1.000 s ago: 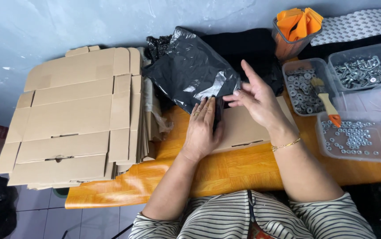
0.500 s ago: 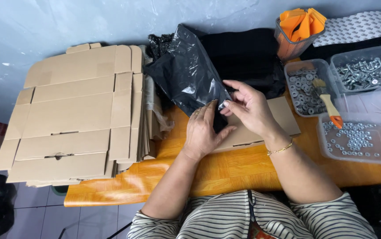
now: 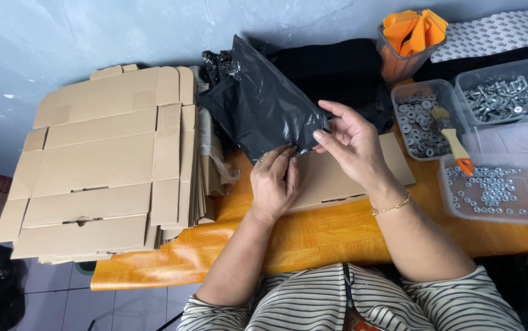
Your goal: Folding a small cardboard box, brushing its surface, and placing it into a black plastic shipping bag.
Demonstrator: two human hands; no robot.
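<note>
Stacked flat cardboard boxes (image 3: 101, 165) at left of orange table (image 3: 337, 236). Black plastic bag (image 3: 264, 110) lifted above a flat box (image 3: 337, 175), pinched at its lower edge by left hand (image 3: 274, 184) and right hand (image 3: 351, 144). Tubs of washers (image 3: 423, 119) at right.

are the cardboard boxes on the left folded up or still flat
Flat: the cardboard boxes lie as unfolded die-cut sheets in a stack, flaps spread, edges layered at the side.

Glossy crinkled black plastic bag (image 3: 264, 113), matt brown cardboard flats (image 3: 101, 165), shiny metal washers (image 3: 420, 122), clear plastic tubs (image 3: 445, 92)
</note>
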